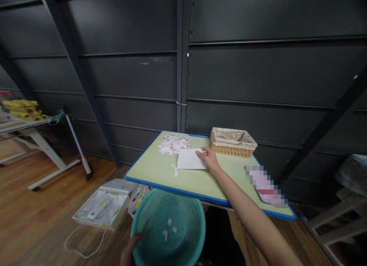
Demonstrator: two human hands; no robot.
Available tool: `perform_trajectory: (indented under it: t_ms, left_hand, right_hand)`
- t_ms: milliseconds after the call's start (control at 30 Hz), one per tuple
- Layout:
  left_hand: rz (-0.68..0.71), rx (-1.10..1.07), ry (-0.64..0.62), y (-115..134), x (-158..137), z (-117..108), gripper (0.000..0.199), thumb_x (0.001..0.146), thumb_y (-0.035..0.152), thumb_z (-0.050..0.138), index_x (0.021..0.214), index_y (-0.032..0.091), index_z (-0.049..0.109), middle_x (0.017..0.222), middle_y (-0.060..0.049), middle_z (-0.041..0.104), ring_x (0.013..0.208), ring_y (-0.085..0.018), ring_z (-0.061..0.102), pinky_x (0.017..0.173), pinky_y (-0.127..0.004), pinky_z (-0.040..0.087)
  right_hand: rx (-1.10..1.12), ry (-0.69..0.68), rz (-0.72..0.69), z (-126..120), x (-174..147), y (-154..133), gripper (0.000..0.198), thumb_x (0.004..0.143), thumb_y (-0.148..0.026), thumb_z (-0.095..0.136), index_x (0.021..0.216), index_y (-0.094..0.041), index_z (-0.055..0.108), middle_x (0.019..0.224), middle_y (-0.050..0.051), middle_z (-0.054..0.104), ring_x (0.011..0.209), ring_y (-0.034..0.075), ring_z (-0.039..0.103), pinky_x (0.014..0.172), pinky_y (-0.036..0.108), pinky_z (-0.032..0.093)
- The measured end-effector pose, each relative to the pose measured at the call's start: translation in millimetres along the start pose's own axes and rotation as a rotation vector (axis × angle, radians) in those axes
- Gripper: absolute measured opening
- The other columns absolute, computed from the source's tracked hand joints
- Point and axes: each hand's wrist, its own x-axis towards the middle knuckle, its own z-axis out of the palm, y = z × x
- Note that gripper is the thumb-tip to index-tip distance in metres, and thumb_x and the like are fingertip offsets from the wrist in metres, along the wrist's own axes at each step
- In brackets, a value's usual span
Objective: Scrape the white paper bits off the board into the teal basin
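Note:
My right hand (209,159) pinches the right edge of a white sheet of card (190,159), thumb on top, low over the green table (151,168). Just behind and left of the card lies a heap of small white and pinkish paper pieces (173,144). A few loose bits (176,172) sit at the card's left. Below the table's front edge, my left hand (132,247) grips the left rim of a teal plastic basket (202,224). Several small white pieces (165,234) lie in its bottom. Part of the left hand is hidden by the basket and the frame edge.
A wicker basket with cloth lining (231,148) stands at the table's back right. A partly pixelated flat item (268,189) lies at the right edge. On the floor at left is an open white box (99,210) with a cord. A dark panelled wall (137,78) rises behind.

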Motion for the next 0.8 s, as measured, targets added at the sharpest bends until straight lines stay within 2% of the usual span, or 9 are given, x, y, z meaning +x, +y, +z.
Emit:
perform_trajectory:
  t_ms: [200,333,433,567,700,800]
  left_hand:
    - [0.167,-0.014,-0.098,-3.3,-9.7,5.7,0.077,0.079,0.023,0.064,0.144,-0.003,0.034,0.067,-0.012,0.079,0.093,-0.037,0.072,0.091,-0.051,0.054]
    - [0.149,-0.052,-0.129,0.7,-3.1,0.3,0.076,0.078,0.015,0.063,0.145,-0.003,0.032,0.059,-0.007,0.077,0.089,-0.034,0.074,0.087,-0.046,0.057]
    - [0.117,-0.069,-0.167,6.4,5.4,-5.5,0.072,0.077,0.012,0.064,0.143,0.000,0.038,0.061,-0.005,0.077,0.081,-0.033,0.075,0.085,-0.045,0.058]
    - [0.148,-0.047,-0.176,12.2,13.7,-8.0,0.071,0.076,0.014,0.066,0.140,-0.001,0.042,0.063,-0.006,0.078,0.070,-0.032,0.075,0.081,-0.045,0.059]
    - [0.174,-0.045,-0.172,14.8,13.6,-3.2,0.070,0.077,0.012,0.064,0.142,0.000,0.039,0.070,-0.007,0.080,0.072,-0.030,0.076,0.083,-0.046,0.058]
    - [0.215,-0.035,-0.149,15.5,10.7,2.4,0.065,0.080,0.012,0.061,0.141,0.003,0.043,0.067,-0.006,0.079,0.075,-0.030,0.076,0.084,-0.046,0.058]
  right_hand:
    - [0.039,0.016,0.027,4.6,-1.9,0.0,0.054,0.050,-0.061,0.079,0.078,-0.020,0.056,0.057,0.000,0.065,0.049,0.017,0.057,0.045,0.025,0.039]
    - [0.033,-0.001,0.039,8.4,-4.5,-2.0,0.055,0.050,-0.062,0.077,0.078,-0.021,0.053,0.055,-0.002,0.063,0.048,0.015,0.054,0.044,0.024,0.035]
    - [0.018,-0.032,0.028,13.5,-5.9,-1.3,0.055,0.050,-0.062,0.077,0.076,-0.022,0.050,0.055,-0.002,0.061,0.047,0.014,0.052,0.044,0.023,0.034]
    - [-0.003,-0.060,0.004,21.8,-6.0,2.5,0.055,0.051,-0.061,0.076,0.076,-0.023,0.046,0.056,-0.003,0.060,0.048,0.014,0.051,0.045,0.023,0.033]
    - [-0.049,-0.055,-0.020,24.2,-6.1,4.5,0.052,0.053,-0.060,0.074,0.075,-0.023,0.045,0.054,-0.005,0.056,0.046,0.012,0.048,0.043,0.021,0.030]
    - [-0.072,-0.075,-0.022,21.6,-8.2,2.8,0.050,0.055,-0.059,0.074,0.076,-0.022,0.046,0.052,-0.006,0.053,0.044,0.010,0.044,0.042,0.021,0.027]
